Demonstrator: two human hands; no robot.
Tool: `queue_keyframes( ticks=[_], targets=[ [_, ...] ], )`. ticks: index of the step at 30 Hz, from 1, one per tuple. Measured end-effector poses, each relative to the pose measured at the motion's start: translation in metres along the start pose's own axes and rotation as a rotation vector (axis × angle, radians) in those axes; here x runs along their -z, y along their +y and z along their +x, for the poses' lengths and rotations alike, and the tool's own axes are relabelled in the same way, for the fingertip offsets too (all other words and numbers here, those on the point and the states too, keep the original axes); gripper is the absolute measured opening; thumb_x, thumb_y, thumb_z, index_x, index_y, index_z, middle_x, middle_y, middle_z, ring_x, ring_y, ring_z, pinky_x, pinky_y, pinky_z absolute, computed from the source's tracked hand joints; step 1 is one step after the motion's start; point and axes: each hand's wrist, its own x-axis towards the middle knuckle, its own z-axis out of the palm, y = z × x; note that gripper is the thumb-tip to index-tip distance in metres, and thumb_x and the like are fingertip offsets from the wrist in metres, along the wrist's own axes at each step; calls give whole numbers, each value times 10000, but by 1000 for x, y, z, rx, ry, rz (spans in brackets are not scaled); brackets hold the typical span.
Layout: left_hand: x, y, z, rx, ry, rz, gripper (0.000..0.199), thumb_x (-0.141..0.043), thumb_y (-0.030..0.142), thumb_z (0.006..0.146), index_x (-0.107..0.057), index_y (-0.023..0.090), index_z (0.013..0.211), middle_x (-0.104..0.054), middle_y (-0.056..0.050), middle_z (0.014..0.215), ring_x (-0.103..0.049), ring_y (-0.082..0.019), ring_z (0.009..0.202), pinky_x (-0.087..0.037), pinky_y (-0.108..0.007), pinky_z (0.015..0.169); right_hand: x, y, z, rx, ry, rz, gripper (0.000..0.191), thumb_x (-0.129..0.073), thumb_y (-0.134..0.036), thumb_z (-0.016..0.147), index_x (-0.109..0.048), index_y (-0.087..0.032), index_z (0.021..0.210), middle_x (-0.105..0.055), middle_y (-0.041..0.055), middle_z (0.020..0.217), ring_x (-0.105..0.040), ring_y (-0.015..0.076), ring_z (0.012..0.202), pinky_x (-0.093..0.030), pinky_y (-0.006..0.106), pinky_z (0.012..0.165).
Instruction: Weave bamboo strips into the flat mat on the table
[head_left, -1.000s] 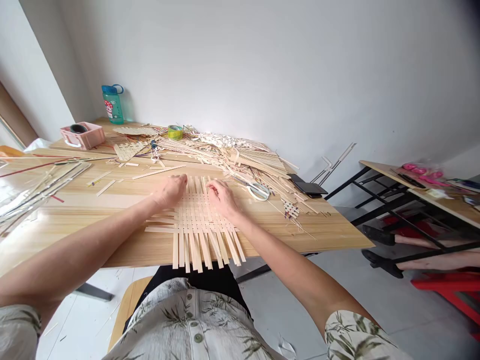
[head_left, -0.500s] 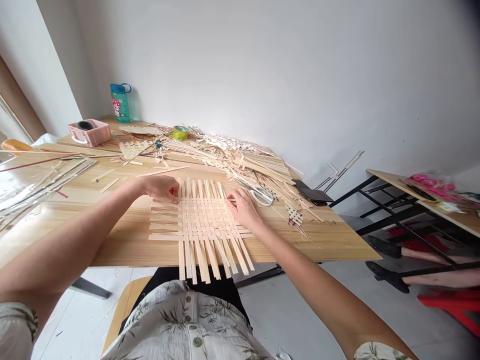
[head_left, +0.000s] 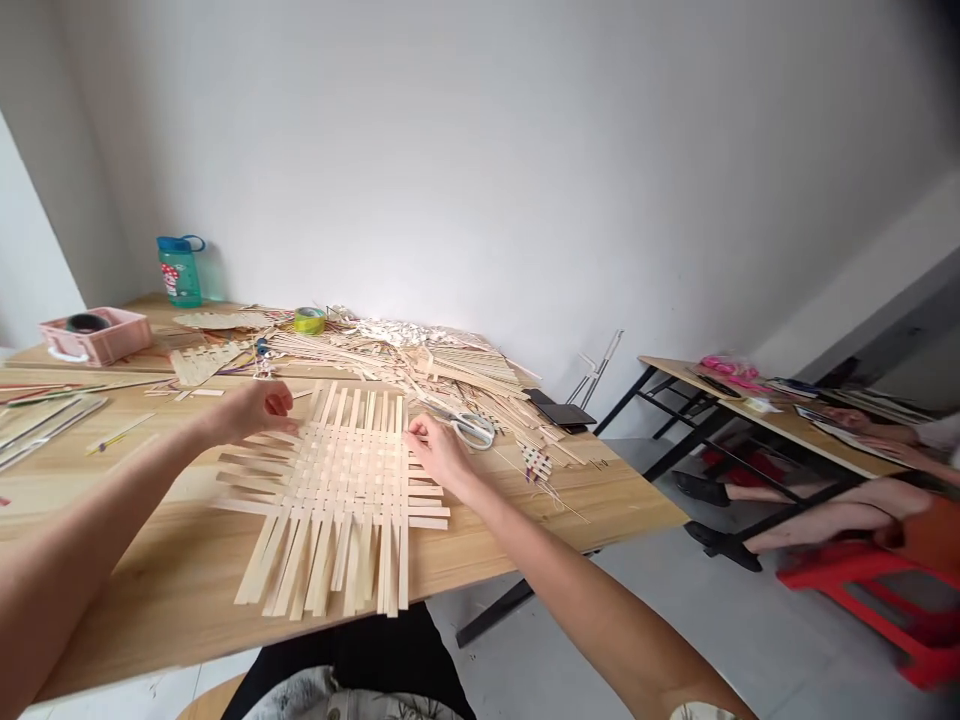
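Note:
A woven mat of pale flat strips [head_left: 345, 475] lies on the table before me, loose strip ends sticking out on all sides. At its far left corner is my left hand [head_left: 255, 410], fingers curled and a gap showing between them and the thumb. The thumb tip is close to the mat's edge; whether it touches I cannot tell. My right hand [head_left: 441, 452] pinches the far right edge of the weave between thumb and fingertips. Just beyond that hand lie white-handled scissors [head_left: 474, 431]. The strip ends on the left look blurred.
Loose strips [head_left: 450, 365] and shavings pile up along the wall, with yellow-green tape [head_left: 309, 320] among them. At the back left are a pink basket [head_left: 124, 340] and a teal bottle [head_left: 180, 275]. Another person's hand [head_left: 847, 415] and a red stool [head_left: 862, 595] are at the right.
My view has swung right, so the table sits further left. The mat's near strips now slant left. My left hand's thumb and fingers have parted; the right hand stays at the right edge.

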Motion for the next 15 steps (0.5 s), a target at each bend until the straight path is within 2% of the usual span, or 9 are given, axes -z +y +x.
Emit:
queue_keyframes(
  ticks=[3,8,12,15],
  targets=[
    [-5,-7,3,-2,68,81,501,-612,641,800,-617,146,875,-702,-105,893,-632,-229,824,-499,-346,764,-2,1,4,-17,2,8,70,-526,-207,887,-570,-209,833,-692,16,837,-627,163,751,-426,264,681],
    [-21,7,1,-47,138,244,336,-529,473,898,-647,173,994,-675,-127,1002,-622,-313,1010,-471,-448,924,0,6,7,30,-36,-37,104,-544,-142,865,-583,-195,784,-656,23,814,-584,170,753,-402,281,711],
    [-52,26,-5,-156,124,280,297,-472,407,953,-643,208,1092,-658,-120,1150,-601,-299,1123,-469,-451,986,10,11,24,109,-49,-101,102,-590,-131,849,-610,-193,770,-667,34,889,-595,178,881,-421,283,803],
    [-75,29,-11,-203,79,301,338,-434,384,984,-595,244,1245,-619,-119,1290,-593,-292,1182,-468,-493,1006,23,28,50,46,0,-163,86,-583,-140,878,-647,-184,841,-685,42,927,-613,168,875,-449,284,817]
  ],
)
